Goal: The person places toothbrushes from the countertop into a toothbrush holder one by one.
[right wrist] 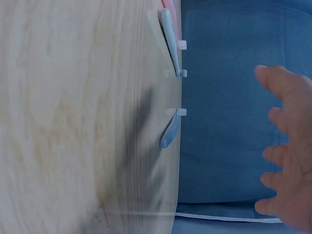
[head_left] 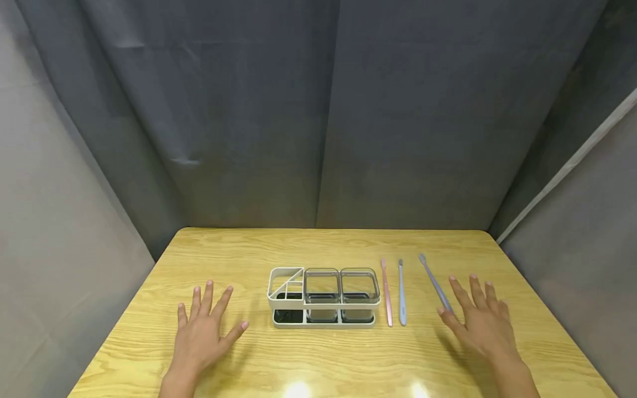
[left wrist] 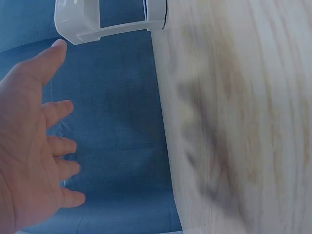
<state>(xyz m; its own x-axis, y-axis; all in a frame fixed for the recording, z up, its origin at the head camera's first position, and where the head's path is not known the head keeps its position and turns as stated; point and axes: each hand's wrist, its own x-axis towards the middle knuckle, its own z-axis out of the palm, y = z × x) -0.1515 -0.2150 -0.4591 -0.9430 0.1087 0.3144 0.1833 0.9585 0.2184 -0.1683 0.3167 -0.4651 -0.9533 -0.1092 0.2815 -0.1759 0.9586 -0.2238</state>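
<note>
**Hovering hands beside an organizer and three toothbrushes**

Resting low over the wooden table (head_left: 328, 365), both hands are seen with fingers spread and nothing grasped. The left hand (head_left: 201, 331) lies toward the near left part of the table, its grip released, with the thumb pointing at the white organizer (head_left: 323, 298) but apart from it. The organizer stands near the middle of the table and carries two clear cups (head_left: 340, 290) on its right side; open slots are seen at its left end.

The right hand (head_left: 480, 323) is held toward the near right edge, grip likewise released. Its thumb and forefinger sit just beside the handle end of the grey toothbrush (head_left: 434, 282), which lies at a slant; whether contact is made cannot be told. The blue toothbrush (head_left: 401, 293) and the pink toothbrush (head_left: 386, 293) lie side by side between that one and the organizer.

Several risks can be judged from this layout. The thin grey handle could be nudged or rolled aside if pressed from above rather than pinched at its sides. The neighbouring brushes could be knocked askew by a wide sweep. The light organizer could be shifted or tipped if struck by either hand.
</note>
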